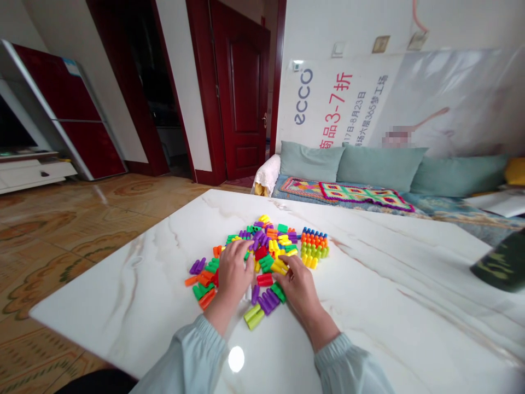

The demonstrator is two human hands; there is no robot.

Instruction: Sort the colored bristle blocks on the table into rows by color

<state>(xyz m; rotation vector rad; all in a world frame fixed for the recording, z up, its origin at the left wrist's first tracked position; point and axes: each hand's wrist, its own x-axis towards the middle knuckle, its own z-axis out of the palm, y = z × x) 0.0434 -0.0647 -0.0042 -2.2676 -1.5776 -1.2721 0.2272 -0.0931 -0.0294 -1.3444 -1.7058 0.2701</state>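
Observation:
A heap of colourful plastic building blocks shaped like joined tubes lies on the white marble-patterned table (389, 306). My left hand (234, 268) reaches over the heap's left side, fingers curved and apart, near a purple block (259, 239). On the right, the thumb and forefinger of my right hand (301, 282) close around the end of a yellow block (279, 266). A green block (266, 263) touches that yellow one. Closer to me lie a red block (264, 279), a purple block (268, 301) and a lime block (254, 317). Part of the heap is hidden under my left hand.
Blocks joined in blue, orange, lime and yellow rows (314, 241) stand at the heap's right. A dark green object with pale markings (502, 262) rests at the table's right edge. Behind the table is a sofa with cushions (379, 167); a red door (241, 93) stands further back.

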